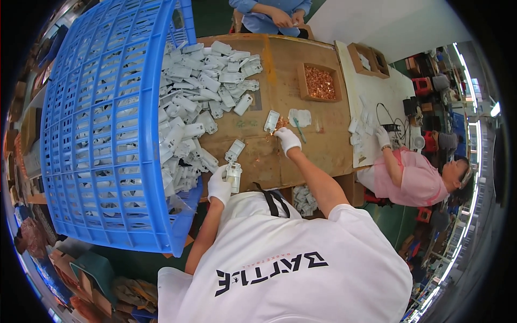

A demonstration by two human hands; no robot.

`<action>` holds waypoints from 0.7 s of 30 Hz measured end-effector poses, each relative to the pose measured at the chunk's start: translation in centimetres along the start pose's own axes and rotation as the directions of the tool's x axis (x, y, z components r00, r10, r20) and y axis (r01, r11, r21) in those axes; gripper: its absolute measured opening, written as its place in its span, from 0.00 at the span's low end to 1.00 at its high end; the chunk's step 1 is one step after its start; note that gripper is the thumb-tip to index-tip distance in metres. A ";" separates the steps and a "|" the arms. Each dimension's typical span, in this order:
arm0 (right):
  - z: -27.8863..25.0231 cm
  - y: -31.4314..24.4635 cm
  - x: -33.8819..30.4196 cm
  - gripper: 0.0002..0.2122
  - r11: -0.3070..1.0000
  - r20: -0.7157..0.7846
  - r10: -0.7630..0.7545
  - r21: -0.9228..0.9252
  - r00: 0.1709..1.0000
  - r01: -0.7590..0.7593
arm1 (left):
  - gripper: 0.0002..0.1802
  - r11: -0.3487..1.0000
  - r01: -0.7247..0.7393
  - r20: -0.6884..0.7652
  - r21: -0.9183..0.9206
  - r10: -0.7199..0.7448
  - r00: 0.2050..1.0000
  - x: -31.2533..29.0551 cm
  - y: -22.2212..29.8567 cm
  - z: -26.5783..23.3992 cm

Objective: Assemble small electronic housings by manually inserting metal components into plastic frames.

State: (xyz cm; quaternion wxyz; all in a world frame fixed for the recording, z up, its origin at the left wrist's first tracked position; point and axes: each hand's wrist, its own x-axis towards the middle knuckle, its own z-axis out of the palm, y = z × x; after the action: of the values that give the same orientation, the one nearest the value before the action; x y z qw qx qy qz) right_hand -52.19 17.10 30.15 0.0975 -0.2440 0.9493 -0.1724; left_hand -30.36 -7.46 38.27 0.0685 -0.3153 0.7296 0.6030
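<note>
My left hand [218, 186], in a white glove, grips a white plastic housing [233, 175] near the table's front edge. Just beyond it a second white housing [235, 151] lies on the cardboard-covered table. My right hand [288, 139], also gloved, reaches to a small heap of copper-coloured metal pieces [280, 124]. Its fingers are drawn together at the heap's near edge; whatever is between them is too small to make out. Beside the heap lie another white housing [272, 121], a pale flat plastic piece [300, 117] and a thin teal tool [299, 131].
A big blue plastic crate [107, 124] lies tipped on its side at the left, white housings [210, 81] spilling from it. A cardboard box of copper pieces [320, 83] stands at the back right. Co-workers sit across [274, 13] and to the right [412, 175].
</note>
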 end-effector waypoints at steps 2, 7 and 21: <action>-0.6 0.0 0.3 0.15 0.925 0.237 -0.257 -0.220 0.937 0.309 | 0.27 0.999 0.003 0.022 -0.047 -0.002 1.000 0.1 0.3 0.5; -0.8 -0.2 0.7 0.10 0.804 0.423 -0.387 -0.281 0.820 0.524 | 0.37 0.993 -0.063 0.207 -0.103 0.083 0.975 0.6 1.2 1.2; 1.9 0.8 -1.5 0.08 0.993 0.130 0.114 -0.042 0.985 -0.109 | 0.31 0.998 0.018 0.276 -0.059 -0.001 0.961 0.6 3.9 1.6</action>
State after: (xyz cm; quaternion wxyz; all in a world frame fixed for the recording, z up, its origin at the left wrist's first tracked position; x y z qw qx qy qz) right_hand -50.73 17.96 28.28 0.1653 -0.2032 0.9558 -0.1334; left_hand -33.40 -5.94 40.83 0.1625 -0.2339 0.6927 0.6626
